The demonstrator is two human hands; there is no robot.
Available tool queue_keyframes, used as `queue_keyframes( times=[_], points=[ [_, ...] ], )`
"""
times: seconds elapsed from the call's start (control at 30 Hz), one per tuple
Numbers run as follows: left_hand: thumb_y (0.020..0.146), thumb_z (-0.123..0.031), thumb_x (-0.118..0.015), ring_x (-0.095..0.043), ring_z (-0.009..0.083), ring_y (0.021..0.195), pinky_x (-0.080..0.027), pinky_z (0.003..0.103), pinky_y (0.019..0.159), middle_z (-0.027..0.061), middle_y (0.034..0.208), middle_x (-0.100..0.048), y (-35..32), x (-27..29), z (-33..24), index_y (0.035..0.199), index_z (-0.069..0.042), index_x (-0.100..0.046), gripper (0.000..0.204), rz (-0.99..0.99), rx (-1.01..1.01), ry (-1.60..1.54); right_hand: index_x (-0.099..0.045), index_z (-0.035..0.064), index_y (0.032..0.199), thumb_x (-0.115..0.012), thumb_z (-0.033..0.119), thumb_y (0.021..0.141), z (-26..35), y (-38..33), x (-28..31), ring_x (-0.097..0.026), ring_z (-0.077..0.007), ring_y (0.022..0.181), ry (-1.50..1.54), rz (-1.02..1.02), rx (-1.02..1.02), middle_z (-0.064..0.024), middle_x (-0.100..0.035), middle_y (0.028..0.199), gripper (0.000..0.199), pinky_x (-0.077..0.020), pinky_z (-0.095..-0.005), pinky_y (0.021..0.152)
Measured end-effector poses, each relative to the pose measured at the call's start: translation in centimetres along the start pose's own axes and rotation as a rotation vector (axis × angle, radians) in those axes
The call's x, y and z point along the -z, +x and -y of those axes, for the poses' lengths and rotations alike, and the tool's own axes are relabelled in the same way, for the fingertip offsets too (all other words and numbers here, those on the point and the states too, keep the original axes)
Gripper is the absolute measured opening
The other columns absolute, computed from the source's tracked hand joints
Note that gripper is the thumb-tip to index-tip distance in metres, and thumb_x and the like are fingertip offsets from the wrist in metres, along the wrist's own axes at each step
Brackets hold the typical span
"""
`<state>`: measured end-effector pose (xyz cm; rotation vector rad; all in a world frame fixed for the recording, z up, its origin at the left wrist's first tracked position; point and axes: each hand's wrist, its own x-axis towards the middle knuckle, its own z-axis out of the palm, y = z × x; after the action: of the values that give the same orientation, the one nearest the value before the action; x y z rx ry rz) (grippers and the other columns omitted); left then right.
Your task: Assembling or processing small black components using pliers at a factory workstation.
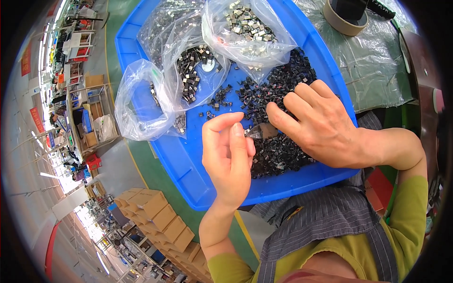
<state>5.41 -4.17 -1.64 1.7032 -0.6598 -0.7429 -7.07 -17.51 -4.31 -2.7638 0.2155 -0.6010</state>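
A blue plastic tray [188, 181] lies before me, holding a heap of small black plastic parts [281, 158]. Over its near middle, my left hand [229, 158] is closed, thumb and forefinger drawn together; anything pinched there is too small to make out. My right hand [318, 120] hovers at the heap's right side with its fingers curled in and their tips hidden. Between the two hands lies a small brownish piece [268, 130] on the black parts. Loose black parts [220, 97] are scattered left of the heap.
Clear plastic bags hold small metal-coloured parts [247, 23] and black-and-silver parts [189, 78] in the tray's far half. Another clear bag [137, 120] hangs over the left rim. A tape roll [347, 21] sits on green sheeting at far right. Stacked cartons [151, 207] stand at lower left.
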Motion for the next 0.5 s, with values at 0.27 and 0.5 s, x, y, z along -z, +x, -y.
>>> queue_keyframes(
  times=[0.27,0.5],
  points=[
    [0.098,-0.006,-0.045,-0.042,0.0025,0.053,-0.031,0.017,0.044,-0.0006,0.069,-0.049,0.1,0.2,0.5,0.109,-0.003,-0.050,0.012,-0.069,-0.080,0.030,-0.056,0.0060,0.091,-0.058,0.015,0.071,0.0,0.2,0.0,-0.049,-0.0197,0.074,0.005,-0.039,0.032,-0.0042,-0.046,0.075,0.022,-0.0364,-0.0329,0.066],
    [0.097,0.000,-0.043,-0.040,0.0023,0.057,-0.034,0.018,0.049,0.0010,0.077,-0.050,0.0,-0.1,1.1,0.111,-0.001,-0.048,0.015,-0.059,-0.295,0.162,-0.057,0.0042,0.105,-0.062,0.006,0.067,0.0,0.1,-0.2,-0.047,-0.0236,0.077,0.056,-0.011,-0.041,-0.0064,-0.046,0.080,0.038,-0.0368,-0.0357,0.070]
  ],
)
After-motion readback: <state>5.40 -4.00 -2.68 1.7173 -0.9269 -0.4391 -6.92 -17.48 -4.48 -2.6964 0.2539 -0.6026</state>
